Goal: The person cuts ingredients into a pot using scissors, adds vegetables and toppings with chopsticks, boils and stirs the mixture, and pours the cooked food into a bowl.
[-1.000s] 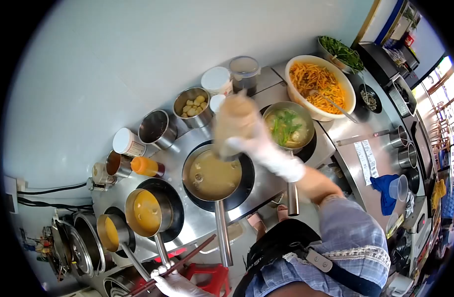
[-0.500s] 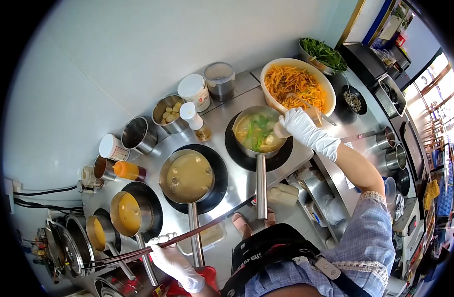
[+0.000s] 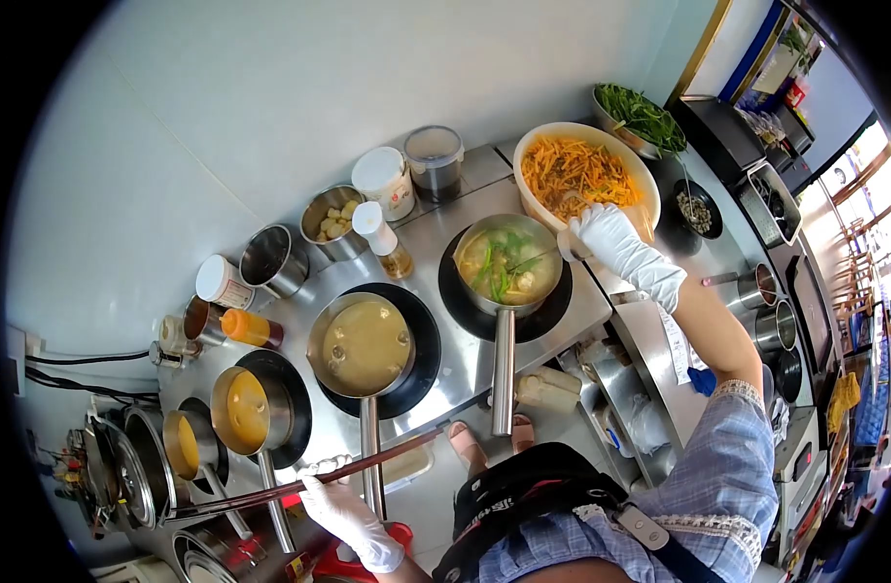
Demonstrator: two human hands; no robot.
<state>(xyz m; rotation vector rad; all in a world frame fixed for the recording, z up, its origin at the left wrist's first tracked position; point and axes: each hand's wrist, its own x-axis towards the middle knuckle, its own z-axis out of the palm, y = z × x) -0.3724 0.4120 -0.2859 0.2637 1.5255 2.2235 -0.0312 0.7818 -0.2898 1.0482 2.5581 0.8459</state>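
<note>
My right hand (image 3: 620, 251), in a white glove, is closed around a translucent bottle (image 3: 643, 222) tipped on its side. Its mouth points at the right rim of a steel saucepan (image 3: 486, 243) with pale broth and green leaves. A thin dark line runs from near the mouth over the broth; whether it is liquid cannot be made out. At the lower left my left hand (image 3: 343, 515), also gloved, grips long reddish-brown sticks (image 3: 261, 498), which cross above the handles of the other saucepans. Nearest to them is the pan of cloudy broth (image 3: 366, 340).
Two pans of yellow liquid, one nearer (image 3: 246, 410) and one farther left (image 3: 181, 445), stand on the steel counter. Along the wall are a white-capped shaker (image 3: 395, 255), tubs and a sauce bottle (image 3: 251, 328). A bowl of orange shreds (image 3: 574, 175) sits at the back right.
Over the last second my right hand has moved right with the bottle, past the leafy pan, and tipped it. A white-capped shaker now stands by the wall. My left hand still holds the sticks.
</note>
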